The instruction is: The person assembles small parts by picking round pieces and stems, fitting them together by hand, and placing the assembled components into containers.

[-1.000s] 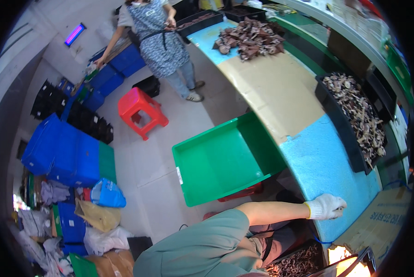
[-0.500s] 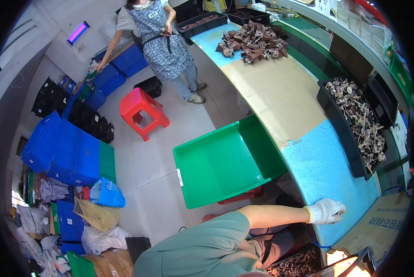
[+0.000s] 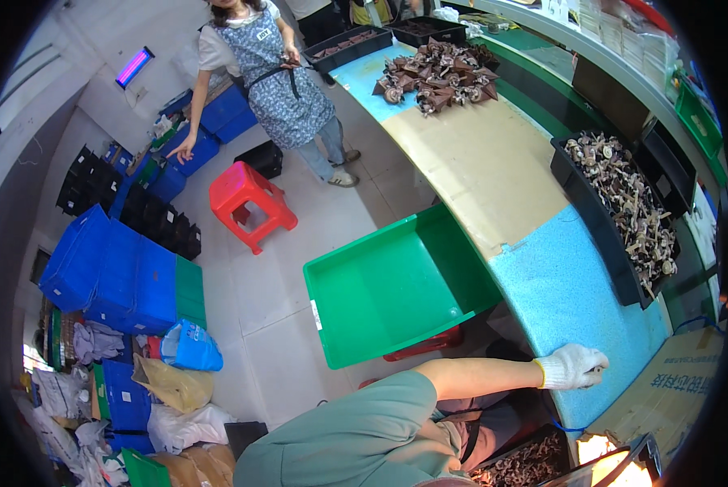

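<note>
My left hand (image 3: 575, 367), in a white knit glove, rests on the blue table covering (image 3: 558, 260) near its front edge. Its fingers are curled in; whatever they may hold is hidden. My right hand is out of sight. Beyond the left hand stands a long black tray (image 3: 595, 223) heaped with small brown and cream pieces (image 3: 623, 199). Farther along the table lies a pile of pointed dark-brown pieces (image 3: 441, 75). Below my arm, a black bin (image 3: 571, 479) holds small brown pieces (image 3: 530, 464).
An open green crate (image 3: 380, 288) sits beside the table, left of it a red stool (image 3: 250, 203). A co-worker in a patterned apron (image 3: 287, 101) stands beyond. Blue boxes (image 3: 108, 268) and bags (image 3: 173, 381) line the left. A cardboard sheet (image 3: 664, 385) lies at right.
The co-worker's outstretched hand has come away from the blue boxes and hangs in the air with fingers extended. The view has shifted slightly. My left hand stays in place.
</note>
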`<move>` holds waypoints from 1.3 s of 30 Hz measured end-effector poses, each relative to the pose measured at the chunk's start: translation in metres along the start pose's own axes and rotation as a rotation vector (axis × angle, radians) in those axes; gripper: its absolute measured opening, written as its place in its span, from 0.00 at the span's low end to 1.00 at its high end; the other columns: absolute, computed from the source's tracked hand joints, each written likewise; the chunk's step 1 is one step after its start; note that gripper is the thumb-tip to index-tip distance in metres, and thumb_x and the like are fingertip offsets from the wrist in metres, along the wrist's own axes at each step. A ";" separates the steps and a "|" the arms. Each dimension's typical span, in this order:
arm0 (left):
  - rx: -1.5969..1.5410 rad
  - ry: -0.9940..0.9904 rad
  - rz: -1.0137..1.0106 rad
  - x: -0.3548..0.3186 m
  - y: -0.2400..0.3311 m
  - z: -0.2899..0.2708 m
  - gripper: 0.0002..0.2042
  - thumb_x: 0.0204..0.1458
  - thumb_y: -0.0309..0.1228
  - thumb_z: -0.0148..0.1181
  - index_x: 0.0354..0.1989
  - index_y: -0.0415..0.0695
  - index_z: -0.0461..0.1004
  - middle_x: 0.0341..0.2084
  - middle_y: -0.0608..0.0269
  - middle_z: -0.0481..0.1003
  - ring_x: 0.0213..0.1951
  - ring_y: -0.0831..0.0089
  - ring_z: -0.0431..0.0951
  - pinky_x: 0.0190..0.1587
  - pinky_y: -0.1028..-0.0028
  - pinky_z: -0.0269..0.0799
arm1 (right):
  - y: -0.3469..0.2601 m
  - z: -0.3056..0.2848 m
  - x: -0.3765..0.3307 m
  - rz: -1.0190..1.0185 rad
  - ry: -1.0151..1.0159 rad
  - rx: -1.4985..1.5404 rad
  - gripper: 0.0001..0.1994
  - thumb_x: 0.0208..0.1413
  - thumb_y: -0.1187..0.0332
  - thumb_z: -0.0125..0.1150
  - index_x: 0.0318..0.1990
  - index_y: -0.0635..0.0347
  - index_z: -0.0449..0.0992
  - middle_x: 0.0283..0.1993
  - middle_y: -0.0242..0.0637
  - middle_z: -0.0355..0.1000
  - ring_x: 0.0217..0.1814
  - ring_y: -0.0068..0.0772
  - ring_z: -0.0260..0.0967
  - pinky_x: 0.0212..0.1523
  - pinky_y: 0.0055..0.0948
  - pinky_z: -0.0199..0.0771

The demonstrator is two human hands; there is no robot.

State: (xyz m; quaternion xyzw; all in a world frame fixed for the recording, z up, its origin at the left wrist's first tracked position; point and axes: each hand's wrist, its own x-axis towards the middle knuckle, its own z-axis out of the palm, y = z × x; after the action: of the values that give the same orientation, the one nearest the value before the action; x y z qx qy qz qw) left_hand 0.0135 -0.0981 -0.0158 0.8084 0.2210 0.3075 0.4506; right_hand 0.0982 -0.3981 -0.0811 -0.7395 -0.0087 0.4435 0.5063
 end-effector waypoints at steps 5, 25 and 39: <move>-0.005 -0.013 -0.014 0.001 0.002 -0.003 0.18 0.60 0.42 0.61 0.51 0.43 0.78 0.38 0.51 0.82 0.38 0.48 0.84 0.43 0.54 0.79 | 0.005 -0.006 -0.001 0.001 0.021 0.033 0.14 0.75 0.62 0.54 0.41 0.59 0.81 0.33 0.35 0.73 0.34 0.30 0.69 0.32 0.24 0.70; -0.011 0.020 0.040 -0.002 0.003 -0.010 0.18 0.61 0.42 0.60 0.52 0.41 0.78 0.43 0.49 0.83 0.42 0.49 0.85 0.46 0.57 0.80 | 0.091 -0.142 -0.038 0.059 0.329 0.621 0.16 0.75 0.62 0.53 0.36 0.59 0.82 0.35 0.37 0.74 0.38 0.34 0.71 0.36 0.26 0.72; -0.069 -0.088 -0.056 0.003 0.012 0.004 0.19 0.63 0.46 0.60 0.54 0.46 0.79 0.46 0.44 0.82 0.50 0.45 0.82 0.52 0.54 0.79 | -0.123 0.075 -0.071 -0.040 -0.439 0.667 0.24 0.71 0.59 0.59 0.67 0.64 0.70 0.39 0.32 0.72 0.31 0.24 0.68 0.27 0.22 0.68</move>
State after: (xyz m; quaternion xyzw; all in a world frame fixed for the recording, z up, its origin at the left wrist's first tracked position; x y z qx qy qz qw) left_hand 0.0194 -0.1050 -0.0067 0.7986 0.2128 0.2666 0.4959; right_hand 0.0586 -0.3153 0.0505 -0.4221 0.0133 0.5594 0.7133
